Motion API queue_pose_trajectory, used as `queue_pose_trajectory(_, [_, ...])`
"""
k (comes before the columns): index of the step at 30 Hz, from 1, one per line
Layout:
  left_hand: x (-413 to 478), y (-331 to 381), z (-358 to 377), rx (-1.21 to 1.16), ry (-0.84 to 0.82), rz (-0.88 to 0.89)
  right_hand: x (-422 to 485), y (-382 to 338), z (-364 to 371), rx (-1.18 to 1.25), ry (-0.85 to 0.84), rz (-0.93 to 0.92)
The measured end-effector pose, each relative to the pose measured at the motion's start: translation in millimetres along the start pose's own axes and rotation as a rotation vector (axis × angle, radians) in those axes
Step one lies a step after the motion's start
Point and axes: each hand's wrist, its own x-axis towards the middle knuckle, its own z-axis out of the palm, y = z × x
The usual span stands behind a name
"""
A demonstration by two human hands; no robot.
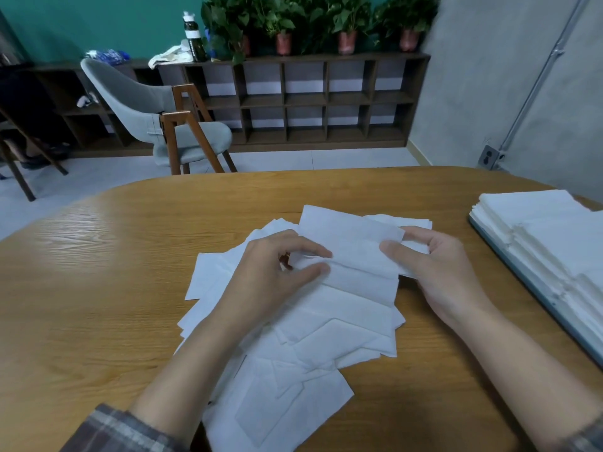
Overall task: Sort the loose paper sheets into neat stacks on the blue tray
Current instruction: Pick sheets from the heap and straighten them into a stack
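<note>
A loose heap of white paper sheets point(313, 337) lies spread over the middle of the wooden table point(98, 288). One creased sheet point(355, 256) is lifted above the heap. My left hand point(270, 272) pinches its left edge between thumb and forefinger. My right hand point(437, 269) grips its right edge, thumb on top and fingers behind. At the right edge of the view the blue tray point(535, 298) carries neat white paper stacks point(561, 243) that cover nearly all of it.
A grey chair with wooden legs point(163, 125) stands beyond the table's far edge. Behind it a low dark shelf unit point(310, 99) carries potted plants and a bottle. A grey wall closes off the right side.
</note>
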Motion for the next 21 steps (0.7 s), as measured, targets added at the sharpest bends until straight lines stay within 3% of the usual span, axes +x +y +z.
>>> queue_pose_trajectory(5, [1.3,3.7,-0.3,-0.013,0.063,0.059,-0.8,-2.1,0.7,-0.06,-0.001,-0.006])
queue_pose_trajectory(9, [-0.3,11.3,-3.8,-0.007,0.128,0.109,0.8,-3.8,-0.4,-0.265,0.063,-0.17])
queue_pose_trajectory(13, [-2.3,16.6,-8.1,-0.275,0.057,0.07,-2.3,-2.4,-2.3,-0.141,-0.123,-0.317])
queue_pose_trajectory(16, [-2.3,19.9,-4.0,-0.333,0.088,-0.023,-7.9,-1.3,2.1,0.019,-0.316,-0.22])
queue_pose_trajectory(21, [-0.4,16.3,3.2,-0.404,0.164,-0.08,-17.2,-3.7,19.7,0.024,-0.171,-0.101])
